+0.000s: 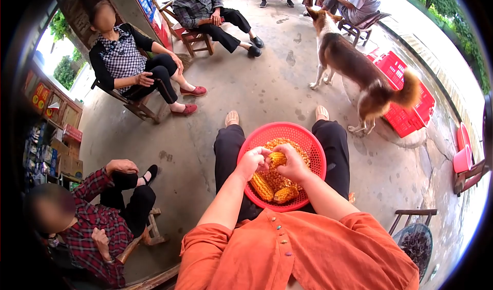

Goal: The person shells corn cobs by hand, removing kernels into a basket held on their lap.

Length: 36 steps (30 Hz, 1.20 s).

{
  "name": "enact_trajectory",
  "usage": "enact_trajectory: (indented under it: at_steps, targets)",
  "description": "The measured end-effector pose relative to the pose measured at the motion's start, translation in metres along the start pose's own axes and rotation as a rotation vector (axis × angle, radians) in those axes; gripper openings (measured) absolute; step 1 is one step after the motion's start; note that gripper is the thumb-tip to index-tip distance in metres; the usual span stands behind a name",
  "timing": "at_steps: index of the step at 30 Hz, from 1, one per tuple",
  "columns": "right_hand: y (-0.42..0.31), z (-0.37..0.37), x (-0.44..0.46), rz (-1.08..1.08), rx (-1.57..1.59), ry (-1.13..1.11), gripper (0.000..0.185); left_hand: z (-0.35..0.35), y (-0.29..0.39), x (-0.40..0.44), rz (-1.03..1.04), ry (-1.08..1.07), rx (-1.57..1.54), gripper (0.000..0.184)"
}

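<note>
A red perforated plastic basket (320, 156) rests on my lap between my knees. Over it, my left hand (253, 163) and my right hand (292, 165) are closed around an ear of dried corn (278, 159) from either side. The fingertips of both hands meet near the ear's upper end and partly cover it. Below my hands, a long yellow ear (262, 188) and a shorter orange ear (286, 194) lie in the basket. Loose corn kernels (299, 150) cover much of its bottom.
A brown and white dog (346, 59) stands ahead to the right, beside red plastic crates (411, 97). Several people sit on low chairs, three of them along the left. A pink bucket (462, 159) and a dark woven container (415, 244) are at the right.
</note>
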State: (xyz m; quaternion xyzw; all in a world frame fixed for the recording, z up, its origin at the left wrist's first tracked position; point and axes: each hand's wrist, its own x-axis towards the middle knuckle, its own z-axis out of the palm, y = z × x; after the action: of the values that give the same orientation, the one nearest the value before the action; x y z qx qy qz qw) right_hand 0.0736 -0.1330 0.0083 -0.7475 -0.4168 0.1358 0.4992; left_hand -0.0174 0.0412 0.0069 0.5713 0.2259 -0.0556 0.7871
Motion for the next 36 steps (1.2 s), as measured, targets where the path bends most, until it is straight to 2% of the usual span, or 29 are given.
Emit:
enact_trajectory:
  at_steps: [3,21,24,26,29,30,31,36]
  targets:
    - [0.001,-0.001,0.000,0.010,-0.002,0.016,0.048,0.000,0.003,0.000,-0.048,-0.024,-0.142,0.030]
    - [0.007,0.001,-0.001,-0.006,0.027,-0.041,0.048,0.003,-0.001,0.000,0.011,-0.102,-0.010,0.029]
    - [0.015,0.004,-0.011,-0.014,0.002,-0.027,0.048,0.005,-0.009,0.001,0.097,-0.101,0.093,0.024]
    - [0.023,0.007,-0.004,-0.111,-0.074,-0.022,0.050,0.000,-0.023,0.012,0.191,-0.064,0.240,0.021]
    - [0.016,0.007,-0.005,-0.090,-0.148,-0.034,0.047,-0.002,-0.031,0.017,0.335,-0.009,0.425,0.026]
    - [0.009,0.006,-0.004,-0.072,-0.174,-0.046,0.046,-0.004,-0.032,0.019,0.272,-0.037,0.381,0.027]
    - [0.000,0.008,-0.003,-0.112,-0.171,-0.064,0.046,-0.007,-0.044,0.028,0.282,-0.004,0.418,0.027]
    - [-0.011,0.005,-0.007,-0.031,-0.243,-0.082,0.046,0.002,-0.039,0.023,0.236,0.057,0.471,0.028]
